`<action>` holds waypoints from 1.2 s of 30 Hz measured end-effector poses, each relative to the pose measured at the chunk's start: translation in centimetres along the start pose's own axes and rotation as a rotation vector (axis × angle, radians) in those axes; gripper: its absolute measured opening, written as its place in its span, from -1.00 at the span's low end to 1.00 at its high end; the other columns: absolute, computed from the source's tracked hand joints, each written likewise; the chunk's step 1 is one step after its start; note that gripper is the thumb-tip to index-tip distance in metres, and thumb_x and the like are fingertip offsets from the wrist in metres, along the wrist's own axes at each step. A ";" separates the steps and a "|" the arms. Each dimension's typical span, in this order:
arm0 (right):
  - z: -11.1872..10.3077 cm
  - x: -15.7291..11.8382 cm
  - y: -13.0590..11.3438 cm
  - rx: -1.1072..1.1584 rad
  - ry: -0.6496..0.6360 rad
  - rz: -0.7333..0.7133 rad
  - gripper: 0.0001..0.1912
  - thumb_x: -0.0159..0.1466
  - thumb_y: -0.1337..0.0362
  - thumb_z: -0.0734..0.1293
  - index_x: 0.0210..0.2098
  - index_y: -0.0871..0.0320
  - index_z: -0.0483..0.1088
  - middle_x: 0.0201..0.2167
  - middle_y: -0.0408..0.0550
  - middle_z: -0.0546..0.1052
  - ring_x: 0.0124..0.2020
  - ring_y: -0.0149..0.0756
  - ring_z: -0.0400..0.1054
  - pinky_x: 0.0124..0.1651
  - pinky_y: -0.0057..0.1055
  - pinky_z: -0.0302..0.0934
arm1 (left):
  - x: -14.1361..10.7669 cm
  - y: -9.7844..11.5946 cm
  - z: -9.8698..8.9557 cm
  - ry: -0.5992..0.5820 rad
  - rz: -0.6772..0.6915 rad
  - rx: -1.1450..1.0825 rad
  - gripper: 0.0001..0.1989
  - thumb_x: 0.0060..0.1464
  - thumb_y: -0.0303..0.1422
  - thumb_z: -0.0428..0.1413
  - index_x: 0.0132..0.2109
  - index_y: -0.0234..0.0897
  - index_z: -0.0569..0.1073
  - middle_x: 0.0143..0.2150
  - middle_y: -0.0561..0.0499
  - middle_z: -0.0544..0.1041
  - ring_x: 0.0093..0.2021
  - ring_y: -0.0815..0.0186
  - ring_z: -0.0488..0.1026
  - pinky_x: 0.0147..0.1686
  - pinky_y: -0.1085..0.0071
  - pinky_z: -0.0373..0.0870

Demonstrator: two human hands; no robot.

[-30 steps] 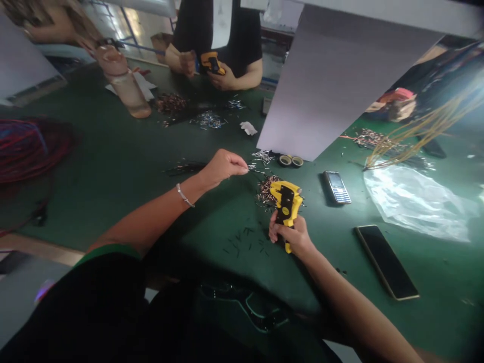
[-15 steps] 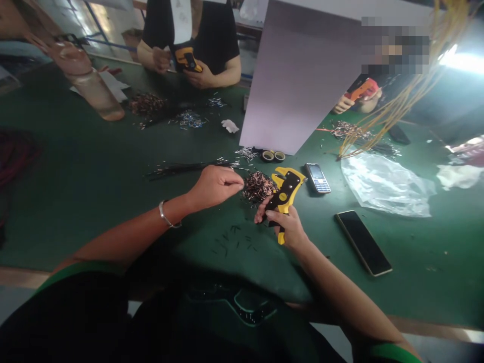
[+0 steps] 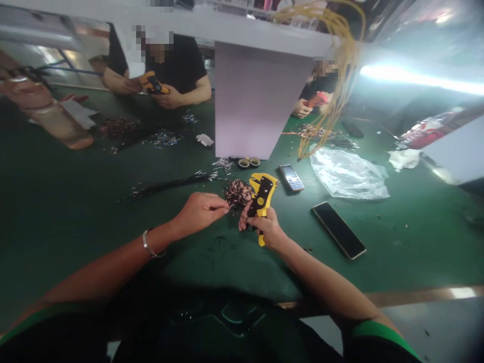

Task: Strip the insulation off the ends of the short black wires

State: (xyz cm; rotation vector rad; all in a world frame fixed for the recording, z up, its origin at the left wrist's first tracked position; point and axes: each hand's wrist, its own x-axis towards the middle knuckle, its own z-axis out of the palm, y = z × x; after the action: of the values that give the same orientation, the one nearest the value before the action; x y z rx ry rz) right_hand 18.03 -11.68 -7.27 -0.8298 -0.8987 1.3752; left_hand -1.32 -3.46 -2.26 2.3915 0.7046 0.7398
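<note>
My right hand grips a yellow and black wire stripper, its jaw end pointing away from me. My left hand is closed in a pinch, fingertips just left of the tool; whatever lies between them is too small to make out. Between and beyond my hands is a pile of short wire pieces with coppery ends. A bundle of black wires with shiny tips lies beyond my left hand. Small dark scraps are scattered on the green table nearer me.
Right of the stripper lie a keypad phone, a smartphone and a clear plastic bag. Two tape rolls sit before a pale upright panel. Two co-workers hold tools across the table; a bottle stands left.
The camera view has swung right, so the scene sits farther left in the picture. My left fingertips are slightly nearer me relative to the pile. My right hand keeps the stripper.
</note>
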 end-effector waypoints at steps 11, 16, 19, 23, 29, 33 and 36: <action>0.7 -0.1 -0.8 -0.225 -0.039 0.061 -0.84 -0.06 0.40 0.31 -0.45 0.14 0.29 -0.58 -0.24 0.36 -0.55 -0.40 0.31 -0.42 -0.40 0.25 | -1.1 -0.2 1.7 -0.039 0.200 0.502 -0.71 0.18 -0.49 -0.03 -0.17 -0.19 0.59 -0.15 -0.02 0.65 -0.23 0.28 0.56 -0.28 0.40 0.45; 0.5 0.2 -0.8 -0.178 -0.053 0.069 -0.82 -0.07 0.40 0.32 -0.44 0.14 0.29 -0.56 -0.24 0.36 -0.56 -0.40 0.31 -0.44 -0.40 0.26 | -0.9 -0.9 1.8 -0.068 0.241 0.313 -0.74 0.24 -0.43 -0.01 -0.17 -0.20 0.60 -0.27 0.02 0.65 -0.28 0.32 0.57 -0.28 0.42 0.45; 0.2 0.3 -0.7 -0.173 -0.043 0.081 -0.82 -0.09 0.40 0.32 -0.44 0.15 0.31 -0.55 -0.23 0.36 -0.56 -0.41 0.30 -0.43 -0.40 0.25 | -0.7 -1.0 1.3 -0.073 0.179 0.322 -0.75 0.22 -0.41 0.02 -0.22 -0.19 0.61 -0.36 0.02 0.63 -0.36 0.33 0.54 -0.35 0.44 0.40; 0.1 0.2 -0.7 -0.232 -0.029 0.114 -0.78 -0.12 0.43 0.30 -0.42 0.16 0.33 -0.53 -0.22 0.39 -0.52 -0.39 0.31 -0.39 -0.40 0.23 | 0.0 -0.7 -0.6 0.013 0.040 0.332 -0.77 0.18 -0.39 0.05 -0.27 -0.22 0.62 -0.39 -0.01 0.61 -0.36 0.29 0.52 -0.35 0.41 0.36; 0.1 0.1 -0.8 -0.229 -0.060 0.152 -0.66 -0.11 0.41 0.38 -0.29 0.16 0.38 -0.48 -0.20 0.45 -0.45 -0.38 0.31 -0.35 -0.43 0.20 | 0.7 1.5 -3.2 -0.269 -0.305 -0.325 -0.88 -0.02 -0.36 0.18 -0.38 -0.24 0.62 -0.53 0.04 0.55 -0.56 0.43 0.40 -0.57 0.54 0.27; -0.4 0.4 -0.4 -0.189 -0.067 0.151 -0.57 -0.12 0.37 0.45 -0.22 0.17 0.40 -0.42 -0.19 0.48 -0.40 -0.37 0.34 -0.32 -0.45 0.23 | 0.5 3.0 -2.6 -0.576 -0.558 -0.818 -0.93 -0.14 -0.38 0.24 -0.42 -0.25 0.62 -0.64 0.06 0.50 -0.71 0.52 0.24 -0.72 0.60 0.08; -0.4 0.7 -0.3 -0.190 -0.083 0.144 -0.57 -0.13 0.36 0.47 -0.22 0.17 0.42 -0.40 -0.19 0.49 -0.36 -0.37 0.36 -0.28 -0.45 0.26 | 0.8 4.4 -0.9 -0.716 -0.635 -1.037 -0.91 -0.19 -0.38 0.29 -0.42 -0.25 0.63 -0.61 0.01 0.54 -0.72 0.51 0.27 -0.77 0.60 0.03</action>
State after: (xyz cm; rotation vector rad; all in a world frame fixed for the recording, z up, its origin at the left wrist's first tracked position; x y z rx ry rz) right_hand 18.51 -10.93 -7.14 -1.0042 -1.0635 1.4728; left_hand 0.06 -5.88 1.34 1.2075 0.5137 -0.0784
